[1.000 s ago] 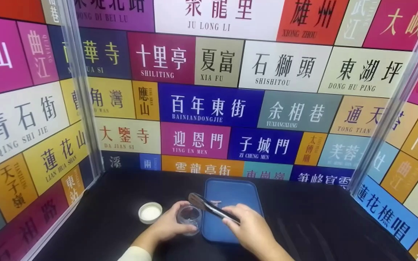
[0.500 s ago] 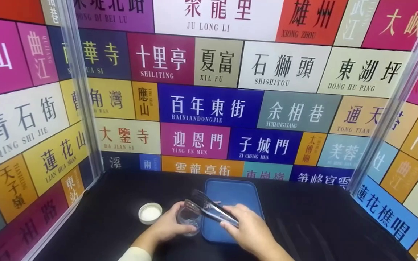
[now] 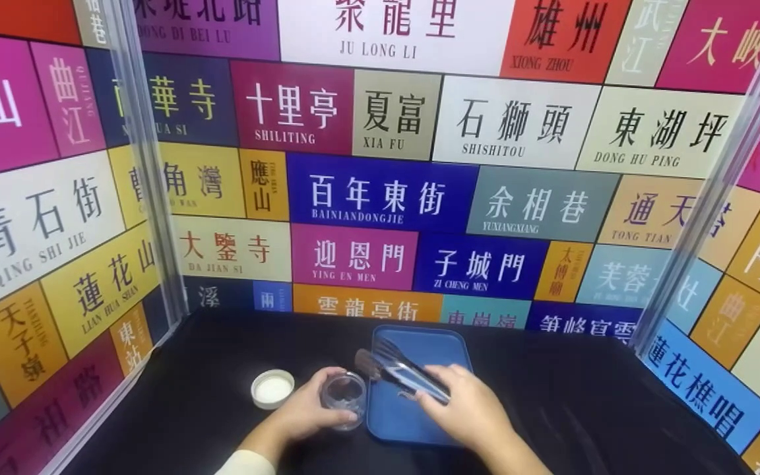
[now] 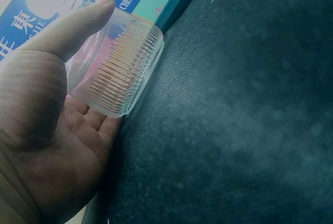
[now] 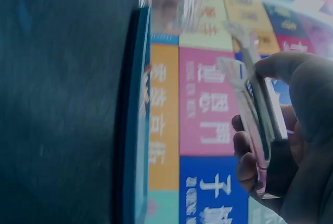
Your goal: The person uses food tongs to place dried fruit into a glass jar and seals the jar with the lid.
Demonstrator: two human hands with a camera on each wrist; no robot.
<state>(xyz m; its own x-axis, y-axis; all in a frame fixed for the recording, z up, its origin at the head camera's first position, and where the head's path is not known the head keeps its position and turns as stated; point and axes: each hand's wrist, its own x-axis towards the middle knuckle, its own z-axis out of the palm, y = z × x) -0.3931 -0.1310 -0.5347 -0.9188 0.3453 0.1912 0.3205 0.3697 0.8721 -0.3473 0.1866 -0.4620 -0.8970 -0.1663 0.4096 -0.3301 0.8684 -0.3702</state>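
My left hand (image 3: 311, 410) grips a small clear jar (image 3: 346, 399) beside the left edge of a blue tray (image 3: 390, 425). Ribbed sides show on the jar (image 4: 127, 63) in the left wrist view, with my thumb over it and fingers beneath. Held in my right hand (image 3: 469, 406), a pair of tongs (image 3: 410, 373) points up and left above the tray. Its two ends stand apart in the right wrist view, and I see nothing between them. Small pinkish pieces (image 5: 144, 91) rise just past the tray's rim there; in the head view the tongs cover that spot.
A round white lid (image 3: 272, 388) lies left of my left hand on the black cloth (image 3: 221, 369). Behind the table stands a wall (image 3: 380, 191) of coloured name panels, with clear upright posts (image 3: 156, 171) at the corners.
The tongs have moved right, from over the jar's mouth to above the tray, and their ends have spread apart. My left hand and the jar have stayed put.
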